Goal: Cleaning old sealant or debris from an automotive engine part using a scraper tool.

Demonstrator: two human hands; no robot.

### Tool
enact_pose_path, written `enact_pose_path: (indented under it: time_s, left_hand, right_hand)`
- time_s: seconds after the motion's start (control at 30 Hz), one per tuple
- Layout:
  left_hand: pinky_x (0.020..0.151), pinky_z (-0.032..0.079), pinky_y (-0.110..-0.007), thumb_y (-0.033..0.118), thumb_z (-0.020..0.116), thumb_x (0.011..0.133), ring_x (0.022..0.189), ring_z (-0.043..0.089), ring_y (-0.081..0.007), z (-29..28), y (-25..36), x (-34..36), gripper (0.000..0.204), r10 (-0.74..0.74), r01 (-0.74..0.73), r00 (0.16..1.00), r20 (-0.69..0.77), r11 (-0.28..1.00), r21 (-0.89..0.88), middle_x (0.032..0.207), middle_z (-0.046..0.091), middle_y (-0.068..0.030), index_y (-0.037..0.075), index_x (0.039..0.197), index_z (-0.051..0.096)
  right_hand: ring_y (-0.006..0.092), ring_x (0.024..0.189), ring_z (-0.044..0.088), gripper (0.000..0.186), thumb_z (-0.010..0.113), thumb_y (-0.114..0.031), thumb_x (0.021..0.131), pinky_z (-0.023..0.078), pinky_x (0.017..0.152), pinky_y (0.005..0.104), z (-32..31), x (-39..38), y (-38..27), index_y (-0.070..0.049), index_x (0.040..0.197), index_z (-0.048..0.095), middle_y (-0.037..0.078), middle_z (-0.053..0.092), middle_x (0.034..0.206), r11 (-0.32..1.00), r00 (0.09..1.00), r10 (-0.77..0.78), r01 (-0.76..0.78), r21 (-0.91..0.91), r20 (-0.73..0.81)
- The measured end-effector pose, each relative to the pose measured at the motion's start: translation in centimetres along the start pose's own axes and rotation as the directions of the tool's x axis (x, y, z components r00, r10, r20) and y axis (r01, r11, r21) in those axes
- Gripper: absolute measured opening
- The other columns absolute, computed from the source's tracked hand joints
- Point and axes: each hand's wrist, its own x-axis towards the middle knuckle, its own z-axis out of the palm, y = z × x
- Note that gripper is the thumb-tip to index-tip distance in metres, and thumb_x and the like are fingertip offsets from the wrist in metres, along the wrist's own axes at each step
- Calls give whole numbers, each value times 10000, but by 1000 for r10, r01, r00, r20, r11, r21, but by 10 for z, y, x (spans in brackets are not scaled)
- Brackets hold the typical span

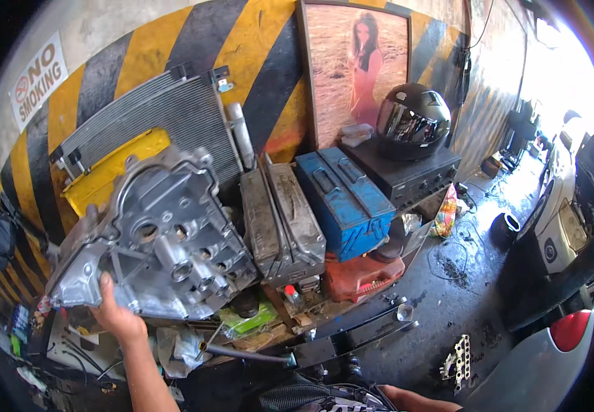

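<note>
My left hand (115, 312) grips a large silver cast-metal engine part (166, 240) by its lower left corner, thumb over the near face. The part is tilted upright at the left, in front of a radiator (201, 130) and a yellow panel (115, 165), just left of a grimy metal toolbox (280, 226). A bit of my right arm (417, 402) shows at the bottom edge; my right hand is out of sight.
A blue toolbox (348, 206), black box (414, 172) with a helmet (414, 123), red can (362, 281) and framed picture (324, 69) line the striped wall. A flat metal piece (456, 364) lies on the floor. A vehicle (558, 233) stands at right.
</note>
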Motion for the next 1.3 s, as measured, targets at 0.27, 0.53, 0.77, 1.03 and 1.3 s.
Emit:
enact_pose_path:
  time_s: [0.27,0.53,0.77,1.03,1.3]
  left_hand:
    - [1119,416,-391,223,651,999,1263,602,-227,-47,-8,7,419,-34,38,999,-39,995,91,1362,650,-142,-72,1297,662]
    - [1103,426,-404,261,631,1019,1270,581,-228,-22,-1,2,456,-85,85,993,-81,996,-1,1378,619,-145,-79,1324,622]
    - [1181,359,-426,296,579,1031,1380,508,-271,-39,11,5,515,-84,88,973,-216,996,8,1492,550,-159,-63,1401,586]
    - [1211,308,-439,347,615,1013,1445,435,-287,-59,12,22,617,-112,106,955,-276,994,-37,1567,475,-130,-36,1484,510]
    - [1202,331,-450,364,601,1022,1429,451,-301,-58,11,28,646,-161,148,962,-221,986,-74,1567,472,-134,-27,1518,465]
  right_hand:
    - [310,847,706,215,638,-74,895,559,775,372,56,-232,-364,-8,1098,667,163,693,953,-248,-498,-866,496,-832,-39]
    - [467,1038,675,648,661,-492,933,532,878,541,47,-304,-566,-64,1403,537,242,695,1201,-394,-32,-919,99,-914,393]
    - [430,1069,694,724,760,-524,837,534,919,484,-11,-317,-614,-47,1353,585,278,720,1103,-283,120,-938,285,-916,327]
    - [342,978,720,472,762,-284,858,555,881,421,-45,-345,-622,0,1226,681,213,739,1033,-259,8,-958,410,-875,287]
    - [347,1061,686,342,734,-177,836,551,920,461,21,-348,-633,-39,1148,717,172,724,1093,-450,11,-892,84,-889,452]
